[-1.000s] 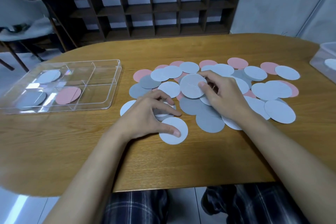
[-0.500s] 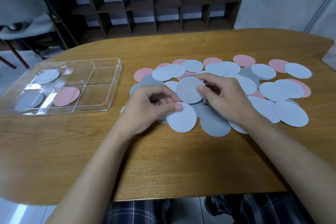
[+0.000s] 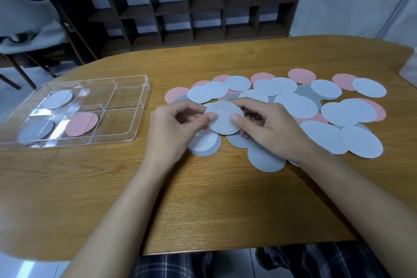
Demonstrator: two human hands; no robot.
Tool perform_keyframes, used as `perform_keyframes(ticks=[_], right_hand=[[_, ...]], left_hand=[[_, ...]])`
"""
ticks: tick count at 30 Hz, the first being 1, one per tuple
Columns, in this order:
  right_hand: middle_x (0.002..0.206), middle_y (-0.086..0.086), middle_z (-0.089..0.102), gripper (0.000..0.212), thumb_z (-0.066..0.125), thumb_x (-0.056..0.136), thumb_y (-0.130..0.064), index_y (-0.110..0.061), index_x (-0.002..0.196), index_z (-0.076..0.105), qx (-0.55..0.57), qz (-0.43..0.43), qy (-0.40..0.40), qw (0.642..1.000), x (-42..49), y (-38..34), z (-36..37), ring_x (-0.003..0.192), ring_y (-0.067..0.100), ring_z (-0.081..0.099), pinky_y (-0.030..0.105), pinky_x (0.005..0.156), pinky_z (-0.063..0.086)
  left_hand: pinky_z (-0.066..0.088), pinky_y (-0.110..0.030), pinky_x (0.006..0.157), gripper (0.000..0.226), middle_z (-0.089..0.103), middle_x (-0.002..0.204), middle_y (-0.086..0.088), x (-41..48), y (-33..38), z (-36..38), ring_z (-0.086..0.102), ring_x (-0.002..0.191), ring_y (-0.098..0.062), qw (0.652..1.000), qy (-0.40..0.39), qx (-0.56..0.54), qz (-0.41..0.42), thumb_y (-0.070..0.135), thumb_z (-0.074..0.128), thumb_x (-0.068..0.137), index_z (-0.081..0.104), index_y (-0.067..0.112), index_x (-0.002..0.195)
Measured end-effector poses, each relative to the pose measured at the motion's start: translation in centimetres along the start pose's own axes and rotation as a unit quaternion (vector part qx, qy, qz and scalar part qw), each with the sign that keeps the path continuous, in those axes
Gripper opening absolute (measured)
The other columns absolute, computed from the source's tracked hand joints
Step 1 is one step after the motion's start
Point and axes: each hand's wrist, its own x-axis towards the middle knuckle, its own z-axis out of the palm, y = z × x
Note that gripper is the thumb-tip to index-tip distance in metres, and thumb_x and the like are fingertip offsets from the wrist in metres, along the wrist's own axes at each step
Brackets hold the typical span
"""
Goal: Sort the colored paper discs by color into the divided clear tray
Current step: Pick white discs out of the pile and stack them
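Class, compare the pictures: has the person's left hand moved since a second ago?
Yes. The left hand has moved away from the table's near edge and right, now pinching the small disc stack with the right hand.

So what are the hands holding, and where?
Both hands, left and right, pinch a small stack of pale discs at opposite edges.

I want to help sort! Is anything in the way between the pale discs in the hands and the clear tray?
Nothing visible. Both hands, left hand and right hand, pinch the pale discs; only bare table lies before the open tray.
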Motion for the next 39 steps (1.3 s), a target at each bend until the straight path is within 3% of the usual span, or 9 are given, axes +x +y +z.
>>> perform_keyframes(ticks=[6,10,15,22,26,29,32,35,39], right_hand=[[0.084,-0.014,0.067,0.030,0.060,0.104,-0.019,-0.026,0.132,0.067,-0.075,-0.030,0.000,0.997,0.1,0.2,0.0,0.082,0.014,0.066,0.031,0.075,0.052],[0.088,-0.035,0.062,0.032,0.056,0.106,-0.018,-0.025,0.136,0.065,-0.105,-0.029,0.034,0.993,0.4,0.7,-0.8,0.089,-0.001,0.062,0.013,0.074,0.042],[0.088,-0.024,0.063,0.031,0.055,0.106,-0.018,-0.025,0.135,0.064,-0.113,-0.017,0.045,0.992,0.4,1.0,-1.3,0.088,0.005,0.063,0.016,0.075,0.044],[0.083,-0.035,0.060,0.033,0.054,0.106,-0.017,-0.027,0.136,0.064,-0.114,-0.018,0.031,0.993,0.2,1.0,-1.2,0.084,0.007,0.061,0.012,0.071,0.040],[0.085,-0.050,0.055,0.038,0.053,0.106,-0.015,-0.026,0.141,0.063,-0.121,-0.027,0.027,0.992,0.3,0.9,-0.9,0.081,0.009,0.060,0.012,0.071,0.040],[0.078,-0.038,0.059,0.040,0.051,0.107,-0.015,-0.028,0.144,0.060,-0.117,-0.017,0.028,0.993,0.4,0.9,-0.7,0.078,0.018,0.059,0.027,0.075,0.046],[0.079,-0.045,0.058,0.041,0.049,0.108,-0.013,-0.026,0.145,0.060,-0.104,-0.002,0.026,0.994,0.3,0.7,-0.7,0.082,0.006,0.061,0.017,0.076,0.044],[0.077,-0.017,0.067,0.041,0.048,0.108,-0.014,-0.029,0.144,0.061,-0.087,0.011,0.025,0.996,0.3,0.4,-0.7,0.081,0.011,0.062,0.031,0.081,0.050],[0.076,0.001,0.066,0.042,0.046,0.108,-0.013,-0.032,0.142,0.062,-0.067,0.022,0.023,0.997,0.3,0.3,-0.6,0.079,0.015,0.063,0.043,0.084,0.054]], left_hand=[[0.051,-0.025,0.063,0.018,0.072,0.071,-0.002,0.1,-0.3,0.0,0.064,0.063,-0.017,0.999,-0.008,0.044,0.029,0.026,0.092,0.077,0.078,0.017,0.084],[0.044,-0.012,0.076,0.030,0.071,0.092,0.012,0.4,-1.3,-1.3,0.063,0.085,0.001,0.975,-0.058,0.201,0.078,0.044,0.087,0.079,0.079,0.026,0.102],[0.037,-0.002,0.083,0.042,0.060,0.114,0.020,0.2,-1.9,-1.9,0.058,0.108,0.002,0.952,-0.128,0.275,0.052,0.045,0.083,0.083,0.075,0.034,0.121],[0.039,-0.009,0.077,0.043,0.058,0.104,0.018,0.2,-1.6,-2.1,0.058,0.096,0.002,0.964,-0.125,0.233,0.030,0.037,0.088,0.080,0.075,0.035,0.121],[0.040,-0.013,0.074,0.021,0.064,0.095,0.008,0.5,-1.7,-2.1,0.059,0.085,-0.005,0.974,-0.091,0.202,0.056,0.020,0.081,0.089,0.080,0.029,0.108],[0.043,-0.020,0.073,0.015,0.067,0.089,0.010,0.6,-1.7,-2.0,0.059,0.078,-0.006,0.988,-0.081,0.127,0.038,0.014,0.078,0.092,0.080,0.027,0.100],[0.045,-0.035,0.076,0.011,0.065,0.087,-0.004,0.6,-1.4,-1.8,0.055,0.078,-0.015,0.994,-0.098,0.026,0.028,0.011,0.075,0.095,0.075,0.022,0.099],[0.043,-0.039,0.074,0.011,0.061,0.092,-0.018,0.6,-1.3,-1.0,0.051,0.078,-0.020,0.995,-0.093,-0.022,0.035,0.008,0.074,0.095,0.071,0.015,0.103],[0.052,-0.052,0.072,0.024,0.059,0.082,-0.002,0.6,-1.5,0.3,0.053,0.072,-0.020,0.997,-0.057,-0.044,0.028,0.006,0.078,0.091,0.070,0.015,0.111]])
